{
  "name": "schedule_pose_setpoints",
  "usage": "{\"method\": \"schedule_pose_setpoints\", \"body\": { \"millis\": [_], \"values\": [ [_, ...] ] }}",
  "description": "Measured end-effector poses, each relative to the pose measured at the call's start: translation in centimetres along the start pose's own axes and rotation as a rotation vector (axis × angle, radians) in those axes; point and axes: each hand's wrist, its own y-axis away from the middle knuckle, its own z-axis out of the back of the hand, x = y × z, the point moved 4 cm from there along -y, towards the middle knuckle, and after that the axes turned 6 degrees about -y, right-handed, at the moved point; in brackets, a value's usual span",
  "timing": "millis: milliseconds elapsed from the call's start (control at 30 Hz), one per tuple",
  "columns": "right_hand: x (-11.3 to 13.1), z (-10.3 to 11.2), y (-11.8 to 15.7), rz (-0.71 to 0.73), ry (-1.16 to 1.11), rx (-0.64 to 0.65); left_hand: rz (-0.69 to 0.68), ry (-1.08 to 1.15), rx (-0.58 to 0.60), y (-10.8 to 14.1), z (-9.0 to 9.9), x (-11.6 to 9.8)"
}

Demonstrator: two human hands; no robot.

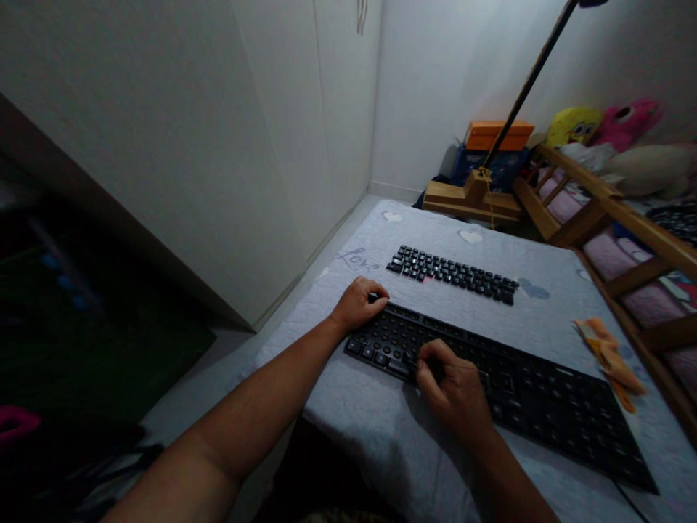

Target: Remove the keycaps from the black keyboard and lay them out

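Observation:
A black keyboard [571,407] lies at a slant on the cloth-covered table [348,407]; many keycaps are off its left part, where round key seats show. My left hand [360,303] is closed on the keyboard's upper left corner. Over the lower row of keys, my right hand [449,378] is pinched, with its fingertips at the keyboard; whatever they hold is too dark and small to name. Loose black keycaps [454,272] stand in rows on the cloth beyond the keyboard.
An orange cloth [613,356] with a yellow-handled tool lies at the table's right side. Behind the table are a wooden stand [473,192] with a dark pole and an orange box [498,135]. A wooden bed rail [593,181] runs along the right; a white cabinet [272,145] stands left.

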Motion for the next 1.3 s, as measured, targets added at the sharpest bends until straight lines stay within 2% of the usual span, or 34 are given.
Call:
{"method": "schedule_pose_setpoints", "body": {
  "millis": [300, 600, 933, 1300],
  "values": [
    [-0.3, 0.2, 0.4, 0.021, 0.046, -0.049, -0.001, 0.005, -0.012, 0.0, -0.1, 0.1],
    [-0.1, 0.0, -0.1, -0.057, 0.049, -0.074, 0.003, -0.004, -0.002, 0.0, -0.1, 0.1],
    [-0.6, -0.1, -0.3, -0.102, 0.048, 0.044, -0.003, 0.005, -0.005, 0.0, -0.1, 0.0],
    [-0.6, -0.2, -0.8, -0.137, 0.072, 0.073, 0.002, 0.005, -0.016, 0.1, 0.0, -0.1]
  ]
}}
